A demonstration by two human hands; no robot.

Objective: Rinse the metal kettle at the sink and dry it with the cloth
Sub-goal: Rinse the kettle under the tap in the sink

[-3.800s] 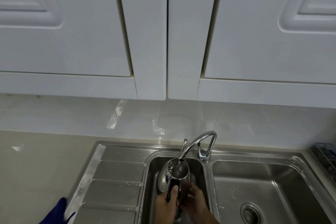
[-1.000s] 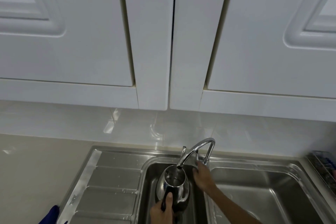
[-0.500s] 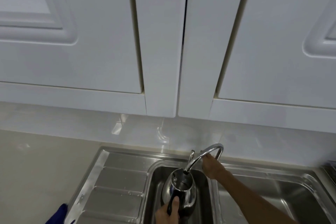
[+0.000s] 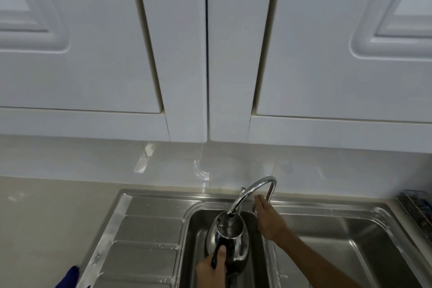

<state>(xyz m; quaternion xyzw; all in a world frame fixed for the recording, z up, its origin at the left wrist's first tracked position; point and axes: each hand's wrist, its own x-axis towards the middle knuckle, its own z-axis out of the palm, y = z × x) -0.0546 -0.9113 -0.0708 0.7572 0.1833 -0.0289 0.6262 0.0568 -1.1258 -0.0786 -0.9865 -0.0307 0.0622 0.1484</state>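
Your left hand [image 4: 211, 269] is wrapped tight around the kettle's [image 4: 228, 238] black handle [image 4: 216, 256], thumb laid up along it, fingers closed underneath out of sight. Your right hand [image 4: 267, 220] reaches forward to the base of the tap [image 4: 251, 192]; the fingers are loosely extended and rest against the upright pipe, but whether they actually grip a lever there you cannot tell, since the hand covers that spot.

The kettle hangs inside the small middle basin [image 4: 196, 229], tilted a little toward you, its open mouth right under the tap's spout, with water glinting inside. Its belly sits close to the basin's right wall and leaves more room on the left. Your right forearm crosses the ridge between this basin and the large right basin [image 4: 350, 241], which offers wide open space. To the left lies the ribbed drainboard [image 4: 145, 241], flat and bare, with the countertop [image 4: 46, 217] beyond it.

The blue cloth [image 4: 69, 277] shows only as a corner at the bottom edge, on the counter just left of the drainboard, well apart from both hands. A wire rack [image 4: 416, 206] sits at the far right edge. Cabinet doors [image 4: 205, 54] hang overhead, above the tap.
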